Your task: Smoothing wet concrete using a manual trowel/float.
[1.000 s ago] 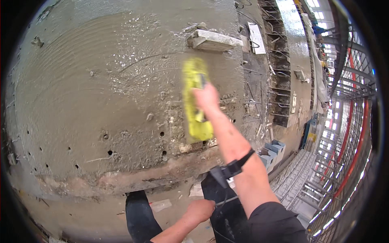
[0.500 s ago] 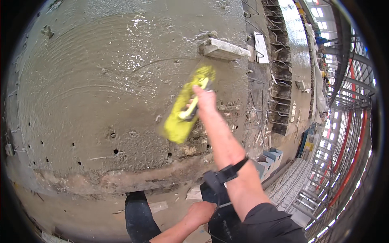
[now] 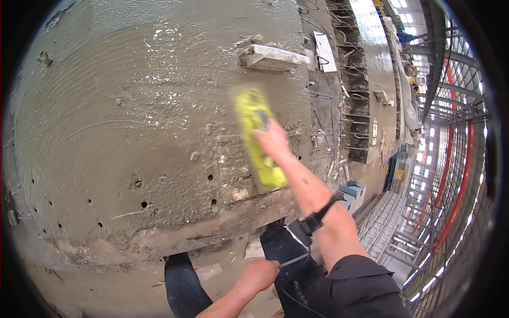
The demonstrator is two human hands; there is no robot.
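Note:
My right hand [image 3: 270,140] grips the handle of a yellow float [image 3: 249,108] lying across wet grey concrete [image 3: 116,143] near the slab's right part; hand and float are blurred by motion. The concrete has arced trowel marks, rough patches and several small dark holes along its near side. A pale block [image 3: 271,56] sits on the surface beyond the float. Low at the centre, my left hand [image 3: 260,274] is closed on a thin metal rod [image 3: 294,260] beside my dark-clad leg. A black band with a device is strapped on my right forearm.
The slab's rusty near edge [image 3: 159,238] runs above the floor. To the right are a white board [image 3: 324,52], a mould with bent bars [image 3: 355,127], another smooth slab [image 3: 382,79], blue-grey blocks [image 3: 350,193], stacked pale panels and metal mesh [image 3: 456,175] with red bars.
The float swung leftward into a slant half a second ago and is now back to the right, nearly upright in the picture again. My left hand stays closed on the rod.

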